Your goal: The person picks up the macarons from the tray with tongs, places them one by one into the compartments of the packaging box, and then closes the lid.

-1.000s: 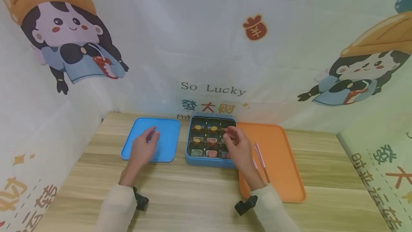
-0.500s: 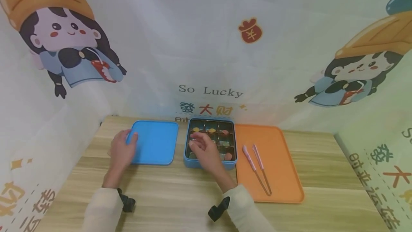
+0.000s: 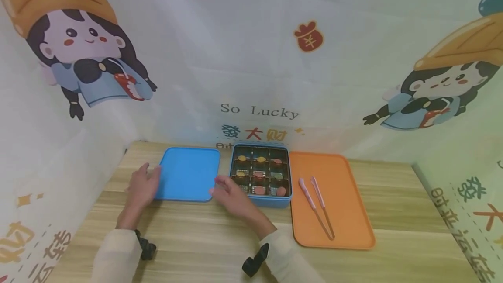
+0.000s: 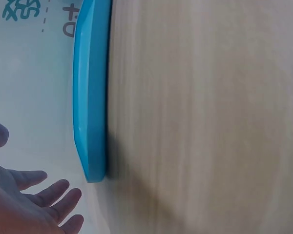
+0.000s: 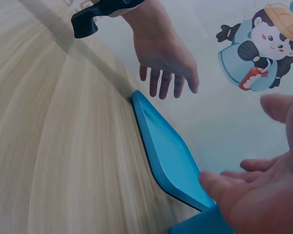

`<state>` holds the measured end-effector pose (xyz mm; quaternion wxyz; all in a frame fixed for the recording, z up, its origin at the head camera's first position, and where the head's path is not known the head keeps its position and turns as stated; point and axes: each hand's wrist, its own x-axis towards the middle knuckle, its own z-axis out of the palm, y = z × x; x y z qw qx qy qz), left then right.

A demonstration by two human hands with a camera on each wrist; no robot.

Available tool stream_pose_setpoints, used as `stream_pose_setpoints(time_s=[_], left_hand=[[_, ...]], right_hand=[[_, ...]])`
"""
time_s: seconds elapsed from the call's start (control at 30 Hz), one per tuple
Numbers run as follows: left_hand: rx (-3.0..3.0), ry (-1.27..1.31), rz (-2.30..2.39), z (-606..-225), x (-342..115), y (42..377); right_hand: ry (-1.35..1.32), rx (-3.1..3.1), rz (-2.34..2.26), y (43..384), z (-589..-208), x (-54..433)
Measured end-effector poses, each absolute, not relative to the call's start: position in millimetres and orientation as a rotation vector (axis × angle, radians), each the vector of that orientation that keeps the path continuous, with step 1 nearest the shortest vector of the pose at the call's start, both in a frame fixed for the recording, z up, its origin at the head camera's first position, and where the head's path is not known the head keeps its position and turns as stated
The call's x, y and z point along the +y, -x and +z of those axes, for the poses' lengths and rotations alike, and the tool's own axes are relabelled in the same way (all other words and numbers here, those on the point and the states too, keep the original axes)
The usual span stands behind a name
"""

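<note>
A blue square lid [image 3: 189, 174] lies flat on the table, its shallow rim turned up. At its left edge hovers my left hand [image 3: 143, 184], fingers spread and holding nothing; the left wrist view shows these fingers [image 4: 51, 192] apart from the blue rim. My right hand [image 3: 233, 196] is over the gap between the lid and a blue box [image 3: 259, 201], nearest the lid's right edge, with its fingers loosely extended and nothing held. The box has a dark divided insert, with yellow, pink and green pieces [image 3: 259, 190] in its compartments.
Right of the box lies an orange tray [image 3: 349, 213] with pink-handled metal tongs [image 3: 318, 208] on it. A printed cloth [image 3: 251, 56] stands as a wall behind the wooden table [image 3: 196, 239] and along both sides.
My right hand has moved left from above the box to beside the lid. My left hand has gone from over the lid to its left edge. The lid and box stay put.
</note>
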<state>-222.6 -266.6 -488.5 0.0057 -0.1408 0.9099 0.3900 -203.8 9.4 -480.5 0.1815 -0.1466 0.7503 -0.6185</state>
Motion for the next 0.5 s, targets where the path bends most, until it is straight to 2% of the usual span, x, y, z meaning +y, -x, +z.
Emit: stream_pose_setpoints(time_s=[0.27, 0.5], left_hand=[[2.825, 0.476, 1.224, -493, -270, 221], [2.793, 0.462, 1.218, -503, -263, 221]], right_hand=[[0.278, 2.242, -1.58, 198, -481, -8], [0.162, 2.229, -1.621, 197, -489, -22]])
